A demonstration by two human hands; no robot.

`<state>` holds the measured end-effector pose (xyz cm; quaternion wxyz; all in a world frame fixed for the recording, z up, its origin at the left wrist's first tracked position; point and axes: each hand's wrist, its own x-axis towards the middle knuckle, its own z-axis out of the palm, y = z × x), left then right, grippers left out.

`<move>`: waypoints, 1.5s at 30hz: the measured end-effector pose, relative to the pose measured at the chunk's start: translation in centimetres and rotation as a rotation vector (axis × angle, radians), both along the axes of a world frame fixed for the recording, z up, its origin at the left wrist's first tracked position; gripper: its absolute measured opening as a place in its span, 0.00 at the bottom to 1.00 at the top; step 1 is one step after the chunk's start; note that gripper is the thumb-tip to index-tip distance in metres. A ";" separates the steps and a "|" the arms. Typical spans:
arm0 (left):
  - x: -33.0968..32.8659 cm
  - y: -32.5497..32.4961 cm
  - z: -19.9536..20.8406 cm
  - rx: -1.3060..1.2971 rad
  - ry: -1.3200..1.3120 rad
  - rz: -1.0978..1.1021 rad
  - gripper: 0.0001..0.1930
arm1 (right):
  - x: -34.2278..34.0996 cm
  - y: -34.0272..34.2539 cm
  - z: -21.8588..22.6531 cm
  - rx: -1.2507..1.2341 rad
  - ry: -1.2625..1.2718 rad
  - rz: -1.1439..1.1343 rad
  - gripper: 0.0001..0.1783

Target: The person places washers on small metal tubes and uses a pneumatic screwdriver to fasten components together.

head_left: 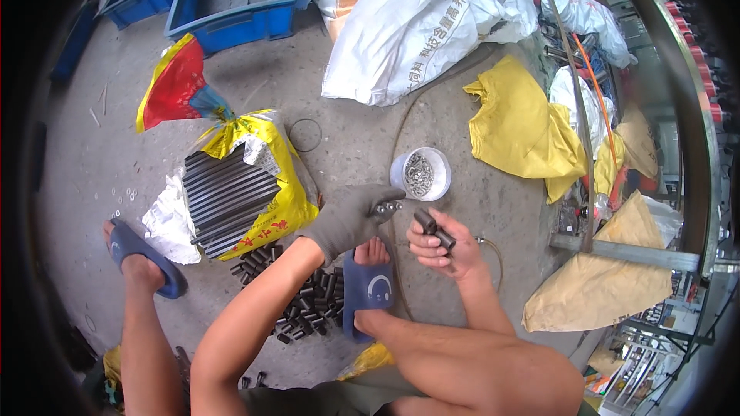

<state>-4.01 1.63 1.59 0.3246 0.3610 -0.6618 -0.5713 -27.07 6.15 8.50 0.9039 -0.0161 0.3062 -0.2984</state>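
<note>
My left hand (347, 219), in a grey glove, is closed with a few small shiny metal pieces (391, 207) showing at its fingertips. Bare, my right hand (459, 253) grips short black cylinders (426, 221), at least two of them. The two hands are close together but apart. Just beyond them stands a small white tub (442, 168) holding many little silver metal parts (418, 176). Below my left forearm and hand, a heap of short black cylinders (312, 304) lies on the floor, partly hidden by the arm.
A yellow bag (287, 185) of long black rods (231, 196) lies at left. Blue crates (231, 27) stand at the back left. White sacks (416, 38), a yellow sack (516, 119) and brown paper (601, 285) spread rightward. A thin hose (395, 262) crosses the floor. My slippered feet flank the heap.
</note>
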 end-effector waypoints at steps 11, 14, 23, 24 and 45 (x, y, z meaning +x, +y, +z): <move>-0.4 -0.1 0.8 -0.038 -0.152 -0.159 0.19 | -0.2 -1.1 0.1 0.139 0.104 0.182 0.22; -0.5 -0.3 0.6 -0.020 -0.191 -0.215 0.19 | -0.5 -1.8 1.1 0.150 0.266 0.258 0.22; -1.9 -0.1 0.6 -0.120 -0.328 -0.202 0.17 | -0.6 -3.9 4.2 -0.018 0.723 0.504 0.21; -2.0 0.0 0.6 -0.135 -0.319 -0.158 0.17 | -0.6 -4.0 4.3 -0.016 0.726 0.502 0.21; -2.1 0.7 0.3 -0.125 -0.086 -0.044 0.22 | -0.3 -7.7 5.3 -0.404 1.064 0.953 0.20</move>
